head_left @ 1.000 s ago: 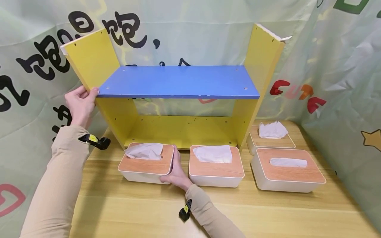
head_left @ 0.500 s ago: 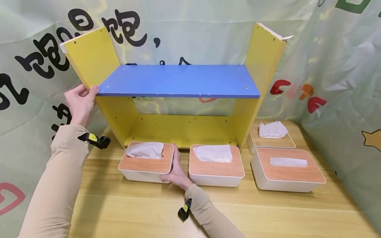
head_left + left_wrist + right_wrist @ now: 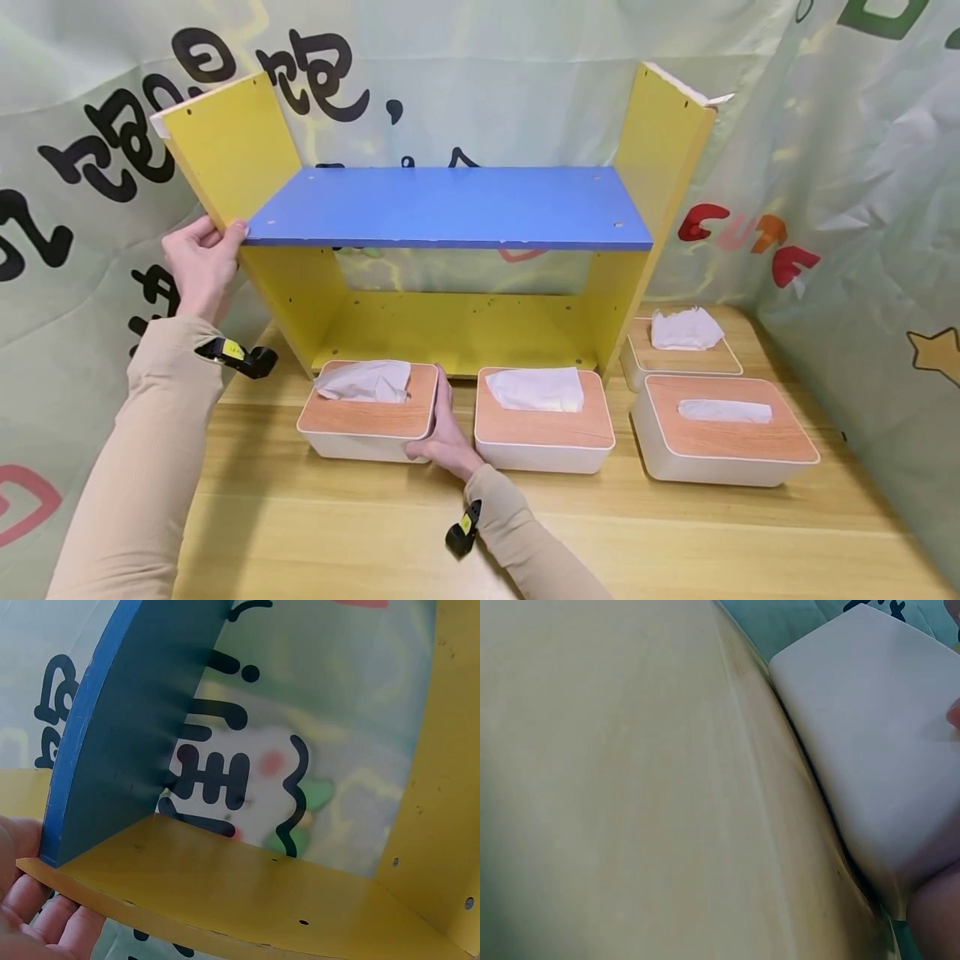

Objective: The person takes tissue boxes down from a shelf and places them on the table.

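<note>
My left hand (image 3: 202, 265) grips the front edge of the left side panel of a yellow shelf unit (image 3: 225, 142), thumb close to the end of its blue shelf board (image 3: 450, 204). The left wrist view shows curled fingers (image 3: 54, 919) under the yellow panel. Lower down, my right hand (image 3: 447, 433) grasps the right end of a white tissue box (image 3: 360, 418) with a wood-look lid and a tissue sticking out. This box sits on the table just before the unit's base. Its white side (image 3: 870, 750) fills the right of the right wrist view, part of the hand at the edge.
A second tissue box (image 3: 543, 432) stands right of my right hand. Two more, one at the front right (image 3: 731, 454) and one behind it (image 3: 682, 358), are beside the unit on the wooden table (image 3: 360, 533). A printed cloth (image 3: 480, 83) hangs behind.
</note>
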`<state>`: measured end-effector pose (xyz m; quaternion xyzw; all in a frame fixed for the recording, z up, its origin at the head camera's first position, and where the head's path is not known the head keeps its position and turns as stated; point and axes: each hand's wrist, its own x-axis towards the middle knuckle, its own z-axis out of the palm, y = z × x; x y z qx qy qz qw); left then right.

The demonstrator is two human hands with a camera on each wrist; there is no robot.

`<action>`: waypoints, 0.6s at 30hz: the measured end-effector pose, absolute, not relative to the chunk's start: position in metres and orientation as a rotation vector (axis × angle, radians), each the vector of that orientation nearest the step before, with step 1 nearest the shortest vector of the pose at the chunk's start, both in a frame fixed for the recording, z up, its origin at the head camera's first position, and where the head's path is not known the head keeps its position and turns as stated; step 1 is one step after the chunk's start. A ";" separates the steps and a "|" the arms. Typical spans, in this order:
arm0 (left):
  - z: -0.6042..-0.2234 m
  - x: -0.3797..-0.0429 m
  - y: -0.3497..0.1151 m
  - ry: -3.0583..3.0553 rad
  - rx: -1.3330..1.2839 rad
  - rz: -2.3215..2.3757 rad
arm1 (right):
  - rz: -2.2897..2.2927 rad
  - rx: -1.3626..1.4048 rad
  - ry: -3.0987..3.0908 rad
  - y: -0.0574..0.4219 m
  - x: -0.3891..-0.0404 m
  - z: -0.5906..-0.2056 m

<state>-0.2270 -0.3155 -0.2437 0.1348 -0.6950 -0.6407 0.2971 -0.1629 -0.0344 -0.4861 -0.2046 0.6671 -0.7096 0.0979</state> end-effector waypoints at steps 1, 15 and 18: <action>-0.244 -0.227 -0.316 -1.845 0.356 -1.706 | -2.103 -0.608 1.973 -0.034 -0.163 -0.487; -0.245 -0.227 -0.316 -1.854 0.351 -1.709 | -2.128 -0.636 1.960 -0.034 -0.164 -0.490; -0.244 -0.227 -0.316 -1.854 0.354 -1.709 | -2.125 -0.636 1.970 -0.034 -0.164 -0.490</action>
